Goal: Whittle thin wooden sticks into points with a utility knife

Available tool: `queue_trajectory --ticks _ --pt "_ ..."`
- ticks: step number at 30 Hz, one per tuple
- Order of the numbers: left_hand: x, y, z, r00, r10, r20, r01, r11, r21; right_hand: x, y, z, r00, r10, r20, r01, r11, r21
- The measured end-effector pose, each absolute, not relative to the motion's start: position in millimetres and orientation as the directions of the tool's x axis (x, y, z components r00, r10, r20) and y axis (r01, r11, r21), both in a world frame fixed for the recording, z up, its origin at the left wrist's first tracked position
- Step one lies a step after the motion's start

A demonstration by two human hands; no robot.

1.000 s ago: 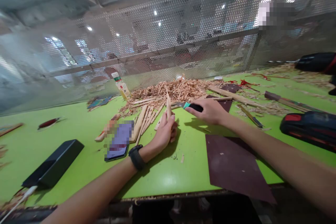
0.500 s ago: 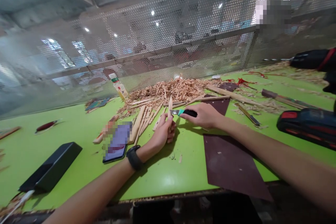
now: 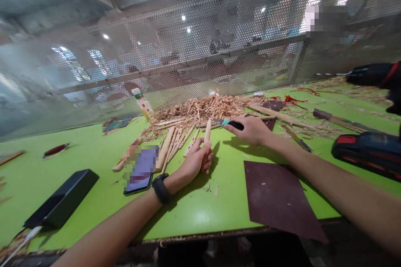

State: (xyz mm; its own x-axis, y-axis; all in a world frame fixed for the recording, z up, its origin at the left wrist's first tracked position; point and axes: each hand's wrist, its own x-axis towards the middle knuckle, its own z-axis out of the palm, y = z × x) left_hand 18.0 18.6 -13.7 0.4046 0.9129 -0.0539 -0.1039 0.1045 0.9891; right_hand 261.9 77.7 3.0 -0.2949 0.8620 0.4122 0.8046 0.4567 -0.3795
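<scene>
In my left hand, a pale pointed wooden stick is gripped with its tip up and away from me. My right hand is closed round the black and teal handle of a utility knife. Its blade points left, a little beyond the stick's tip and apart from it. Behind both hands lies a heap of wood shavings. Several carved wooden strips rest just left of my left hand. A brown sheet of sandpaper lies below my right forearm.
A phone and a dark box-shaped device lie on the green table to the left. At the back stands a small bottle. A power drill is at the right edge. A perforated metal screen rises behind.
The knife blade has come off the wooden stick, and my right hand has moved right and slightly up. My left hand has shifted slightly right, still holding the stick.
</scene>
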Motion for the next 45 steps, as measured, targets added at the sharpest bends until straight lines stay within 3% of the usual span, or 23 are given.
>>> queue_trajectory --ticks 3,6,11,16,23,27,31,38,45 --pt "17.0 20.0 -14.3 0.399 0.912 -0.095 -0.116 0.153 0.981 243.2 62.9 3.5 -0.441 0.789 0.427 0.721 0.595 -0.355" --pt "16.0 20.6 -12.6 0.407 0.903 -0.139 -0.118 0.202 0.972 235.1 56.9 0.4 -0.517 0.776 0.361 0.688 0.628 -0.363" --pt "16.1 19.5 -8.0 0.422 0.889 -0.181 -0.083 0.237 0.968 255.8 75.9 -5.7 -0.394 0.83 0.396 0.78 0.529 -0.334" --pt "17.5 16.0 -5.3 0.435 0.885 -0.163 -0.083 0.22 0.972 277.0 89.4 -1.1 -0.241 0.886 0.396 0.828 0.401 -0.392" --pt "14.8 19.6 -6.6 0.471 0.865 -0.171 -0.185 0.287 0.94 243.5 63.3 1.3 -0.505 0.787 0.355 0.696 0.614 -0.372" --pt "15.2 20.8 -6.9 0.443 0.874 -0.2 -0.205 0.316 0.926 250.0 70.5 -2.2 -0.446 0.814 0.372 0.75 0.566 -0.341" --pt "16.9 20.4 -6.7 0.438 0.881 -0.178 -0.209 0.292 0.933 265.6 80.2 1.6 -0.305 0.863 0.403 0.792 0.465 -0.396" --pt "17.1 23.1 -12.0 0.441 0.883 -0.162 -0.165 0.257 0.952 246.3 65.0 1.9 -0.521 0.791 0.322 0.707 0.611 -0.357" --pt "18.1 23.0 -10.6 0.408 0.895 -0.18 -0.173 0.269 0.947 252.9 71.9 -3.3 -0.404 0.835 0.374 0.785 0.526 -0.327"
